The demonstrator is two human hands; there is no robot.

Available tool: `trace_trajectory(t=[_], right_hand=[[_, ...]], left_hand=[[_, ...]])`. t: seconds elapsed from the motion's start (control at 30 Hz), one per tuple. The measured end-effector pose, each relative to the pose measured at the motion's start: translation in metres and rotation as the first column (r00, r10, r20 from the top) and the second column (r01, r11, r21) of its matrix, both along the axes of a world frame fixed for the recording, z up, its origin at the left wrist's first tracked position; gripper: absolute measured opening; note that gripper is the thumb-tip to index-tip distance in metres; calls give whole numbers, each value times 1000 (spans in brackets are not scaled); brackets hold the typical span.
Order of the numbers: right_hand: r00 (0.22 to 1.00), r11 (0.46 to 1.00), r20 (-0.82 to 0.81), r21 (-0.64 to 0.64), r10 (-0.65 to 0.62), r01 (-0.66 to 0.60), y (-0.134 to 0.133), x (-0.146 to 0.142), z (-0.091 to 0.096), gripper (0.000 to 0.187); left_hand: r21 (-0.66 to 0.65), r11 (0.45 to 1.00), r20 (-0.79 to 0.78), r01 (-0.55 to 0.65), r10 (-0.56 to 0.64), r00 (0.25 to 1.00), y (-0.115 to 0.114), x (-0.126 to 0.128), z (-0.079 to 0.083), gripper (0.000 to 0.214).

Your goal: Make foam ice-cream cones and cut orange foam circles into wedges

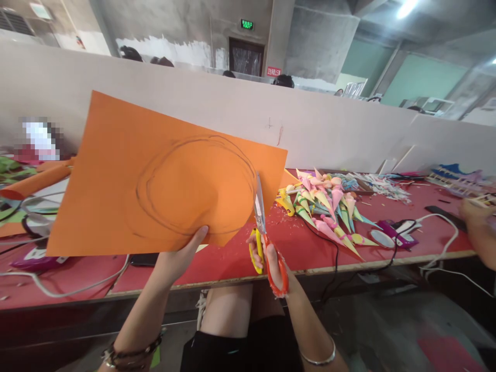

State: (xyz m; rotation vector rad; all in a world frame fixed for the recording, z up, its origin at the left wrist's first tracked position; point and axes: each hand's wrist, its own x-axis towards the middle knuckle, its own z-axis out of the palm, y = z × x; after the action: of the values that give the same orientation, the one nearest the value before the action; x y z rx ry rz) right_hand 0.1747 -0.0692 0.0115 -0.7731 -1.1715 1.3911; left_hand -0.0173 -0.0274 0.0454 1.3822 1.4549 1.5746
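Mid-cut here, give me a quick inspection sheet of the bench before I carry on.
Surface: red table, littered with paper bits near the front edge.
Job's things: orange sheet, held up, pencilled circle on it; scissors, blades at its lower right edge.
Clutter: pile of paper cones; paper scraps behind them.
Hands: left hand grips the sheet's bottom edge; right hand in the scissor handles.
Cables: white cable at left; black cable over the front edge.
Surroundings: pale partition behind the table; another person's hand at far right.
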Motion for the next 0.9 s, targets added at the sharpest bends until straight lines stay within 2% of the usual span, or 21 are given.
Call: trace_trajectory(t=[0.33,0.6,0.9], right_hand=[[997,999,-79,-41,4,-7,0,-4,3,54],[999,997,-27,-72,-45,43,1,-1,0,56],[999,997,-4,-51,-52,52,4,-1,-5,57]], left_hand=[[-46,999,-76,17,-21,997,0,-4,-5,27],[-52,998,-265,20,-33,964,2,-13,-6,38],[-125,992,-270,-19,-15,963,-1,-17,1,43]])
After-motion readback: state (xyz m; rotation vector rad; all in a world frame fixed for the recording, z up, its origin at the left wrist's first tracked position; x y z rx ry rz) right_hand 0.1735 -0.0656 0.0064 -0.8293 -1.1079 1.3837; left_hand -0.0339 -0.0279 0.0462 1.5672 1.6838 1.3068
